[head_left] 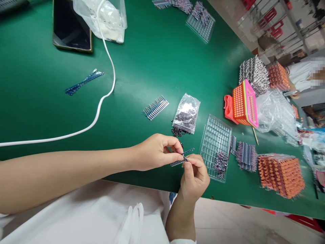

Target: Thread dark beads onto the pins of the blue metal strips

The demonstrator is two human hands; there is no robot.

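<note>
My left hand (156, 152) reaches in from the left, thumb and fingers pinched on a thin blue circuit-board strip (188, 151). My right hand (195, 176) meets it at the table's front edge, its thumb and forefinger closed on the same small work. Part of the strip is hidden by the fingers. Just beyond the hands lie loose small dark parts (177, 131), beside a clear plastic bag (187, 113) holding more of them. Farther up is a strip with a row of wire legs (156, 107). Right of my hands lies a clear compartment tray (215, 145) with finished-looking small pieces at its near end.
Two blue strips (83, 82) lie on the left, near a white cable (100, 105). A phone (72, 28) and plastic tub (111, 20) stand behind. At right are an orange-pink basket (245, 103), stacked orange parts (281, 174) and clear plastic bags (276, 112). Another person (304, 74) is beyond.
</note>
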